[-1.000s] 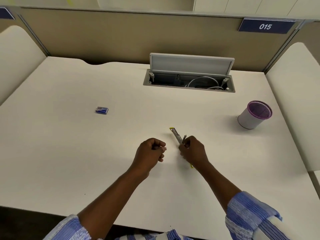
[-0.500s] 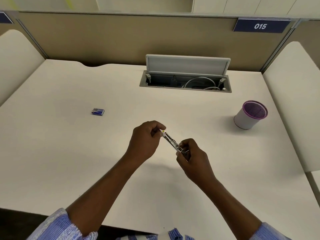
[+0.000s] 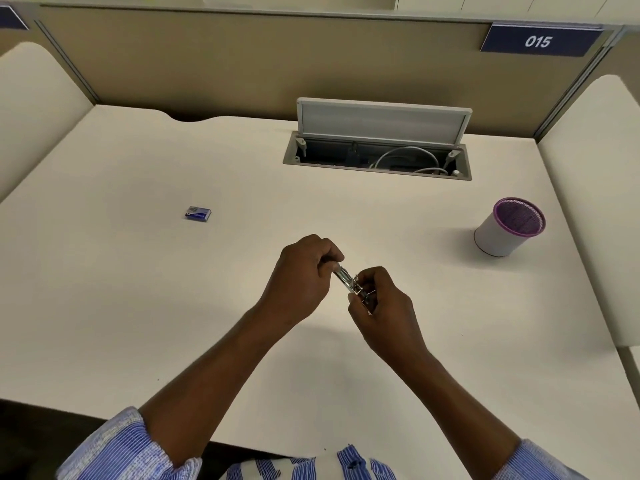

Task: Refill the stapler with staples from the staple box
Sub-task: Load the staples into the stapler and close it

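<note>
A small metal stapler (image 3: 348,279) is held above the middle of the white desk (image 3: 138,306), between both hands. My right hand (image 3: 382,299) grips its near end. My left hand (image 3: 304,271) pinches its far end with fingers closed; whether staples sit under those fingers is hidden. The small blue staple box (image 3: 197,213) lies on the desk far to the left, apart from both hands.
A white pen cup with a purple mesh rim (image 3: 509,226) stands at the right. An open cable hatch (image 3: 377,152) with its raised lid and white cables sits at the back centre. Padded partitions flank the desk on both sides.
The stapler was lifted off the desk in my right hand. My left hand moved right and closed on its far end, and the two hands have drawn closer together.
</note>
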Demonstrator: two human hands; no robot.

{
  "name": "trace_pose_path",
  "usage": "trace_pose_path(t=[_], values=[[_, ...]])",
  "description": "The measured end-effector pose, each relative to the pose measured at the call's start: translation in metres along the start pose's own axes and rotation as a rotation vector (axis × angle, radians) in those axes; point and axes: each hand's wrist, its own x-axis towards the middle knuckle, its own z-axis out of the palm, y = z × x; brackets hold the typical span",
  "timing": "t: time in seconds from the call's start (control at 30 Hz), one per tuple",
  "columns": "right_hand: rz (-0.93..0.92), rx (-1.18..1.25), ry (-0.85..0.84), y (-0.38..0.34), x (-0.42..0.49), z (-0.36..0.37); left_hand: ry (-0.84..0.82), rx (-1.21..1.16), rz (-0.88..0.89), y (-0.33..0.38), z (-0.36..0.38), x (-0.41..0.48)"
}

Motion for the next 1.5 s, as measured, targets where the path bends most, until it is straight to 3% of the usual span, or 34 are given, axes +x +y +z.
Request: trace_pose_path(t=[0.87,1.5], values=[[0.031,0.059,-0.017,-0.006,0.006,0.005,0.056,0.196,0.211,-0.002,0.01,-0.007],[0.069,0.046,0.007,-0.011,0.001,0.009,0.073,0.208,0.06,0.003,0.015,-0.023]])
